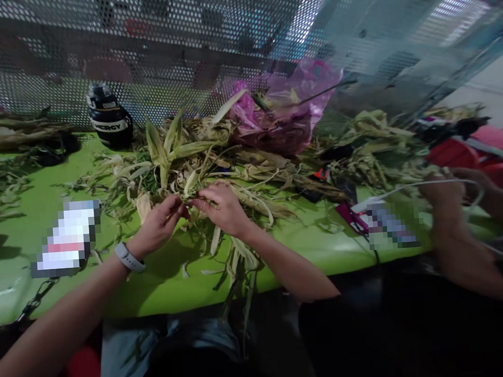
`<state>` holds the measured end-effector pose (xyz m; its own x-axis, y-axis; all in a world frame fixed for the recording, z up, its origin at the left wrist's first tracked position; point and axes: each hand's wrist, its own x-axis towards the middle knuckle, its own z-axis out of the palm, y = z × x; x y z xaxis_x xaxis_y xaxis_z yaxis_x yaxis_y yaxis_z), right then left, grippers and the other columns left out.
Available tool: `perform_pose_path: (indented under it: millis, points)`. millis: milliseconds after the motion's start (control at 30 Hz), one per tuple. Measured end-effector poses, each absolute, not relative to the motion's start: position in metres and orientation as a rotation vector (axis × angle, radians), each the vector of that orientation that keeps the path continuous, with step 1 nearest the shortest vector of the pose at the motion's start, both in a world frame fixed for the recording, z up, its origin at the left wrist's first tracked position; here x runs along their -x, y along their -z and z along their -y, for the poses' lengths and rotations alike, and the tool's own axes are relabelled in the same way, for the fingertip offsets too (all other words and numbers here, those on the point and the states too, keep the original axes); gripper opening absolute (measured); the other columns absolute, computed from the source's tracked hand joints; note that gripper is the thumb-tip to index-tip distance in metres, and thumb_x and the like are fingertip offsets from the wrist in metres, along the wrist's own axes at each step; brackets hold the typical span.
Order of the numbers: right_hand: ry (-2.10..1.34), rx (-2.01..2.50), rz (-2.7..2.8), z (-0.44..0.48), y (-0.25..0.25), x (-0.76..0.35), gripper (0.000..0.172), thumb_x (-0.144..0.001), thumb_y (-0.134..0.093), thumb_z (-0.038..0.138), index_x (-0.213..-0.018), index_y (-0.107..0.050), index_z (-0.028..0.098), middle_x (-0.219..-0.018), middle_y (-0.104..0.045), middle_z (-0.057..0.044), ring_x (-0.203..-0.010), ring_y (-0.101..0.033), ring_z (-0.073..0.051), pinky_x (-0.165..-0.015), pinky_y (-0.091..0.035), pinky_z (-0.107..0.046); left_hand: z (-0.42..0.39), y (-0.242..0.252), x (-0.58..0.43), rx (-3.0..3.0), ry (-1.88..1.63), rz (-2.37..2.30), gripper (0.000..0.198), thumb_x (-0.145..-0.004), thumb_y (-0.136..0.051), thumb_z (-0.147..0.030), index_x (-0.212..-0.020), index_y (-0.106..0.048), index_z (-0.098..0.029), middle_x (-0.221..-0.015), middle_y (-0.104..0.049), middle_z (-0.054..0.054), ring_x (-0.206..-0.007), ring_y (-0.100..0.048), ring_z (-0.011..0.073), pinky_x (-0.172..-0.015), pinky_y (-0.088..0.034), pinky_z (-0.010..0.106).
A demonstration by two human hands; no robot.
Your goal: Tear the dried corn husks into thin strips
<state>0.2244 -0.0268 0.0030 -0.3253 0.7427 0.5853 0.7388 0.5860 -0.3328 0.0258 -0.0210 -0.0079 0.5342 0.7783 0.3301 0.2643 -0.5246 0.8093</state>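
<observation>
A phone (68, 238), its screen blurred out, lies at the left of a lime-green table (155, 290), with a black bottle (109, 121) standing farther back. Beside it, corn husks (163, 154) spread in a loose heap. In front of the heap, the left hand (161, 220), a white-banded watch (129, 258) at its wrist, narrows its fingertips on a small greenish plant piece (187, 195), which the right hand (223, 209) pinches from the other side. A pink plastic bag (283, 114) sits behind, while at far right a co-worker's hands (443, 192) are raised near a second phone (394, 224)
</observation>
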Motion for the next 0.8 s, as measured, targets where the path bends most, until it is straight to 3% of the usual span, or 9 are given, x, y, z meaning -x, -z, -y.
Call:
perform_pose_path:
  millis: [333,600,800]
  points:
    - [-0.025,1.155,2.020,0.035,-0.004,-0.216,0.028,-0.093,-0.052,0.040,-0.084,-0.066,0.017,-0.081,-0.068,-0.006,-0.078,-0.057,-0.018,-0.076,-0.035,-0.033,0.033,0.006,-0.031,-1.926,-0.964,-0.877,0.024,-0.097,-0.040,-0.036,-0.093,-0.054,-0.017,-0.088,-0.062,0.004,-0.083,-0.057,0.0153,-0.077,-0.045,0.029]
    - [-0.020,1.180,2.004,0.036,-0.004,-0.215,0.029,-0.093,-0.051,0.040,-0.083,-0.065,0.017,-0.080,-0.068,-0.006,-0.079,-0.057,-0.018,-0.077,-0.035,-0.034,0.028,0.009,-0.033,-1.950,-0.989,-0.908,0.025,-0.095,-0.043,-0.039,-0.085,-0.052,-0.018,-0.075,-0.062,0.002,-0.069,-0.058,0.0139,-0.068,-0.045,0.026]
    - [-0.226,1.180,1.920,0.037,-0.007,-0.214,0.030,-0.090,-0.053,0.043,-0.078,-0.063,0.017,-0.078,-0.067,-0.005,-0.077,-0.057,-0.017,-0.077,-0.039,-0.032,0.027,0.004,-0.031,-1.963,-0.969,-0.886,0.028,-0.094,-0.045,-0.039,-0.080,-0.054,-0.016,-0.070,-0.059,0.002,-0.065,-0.055,0.0125,-0.065,-0.044,0.025]
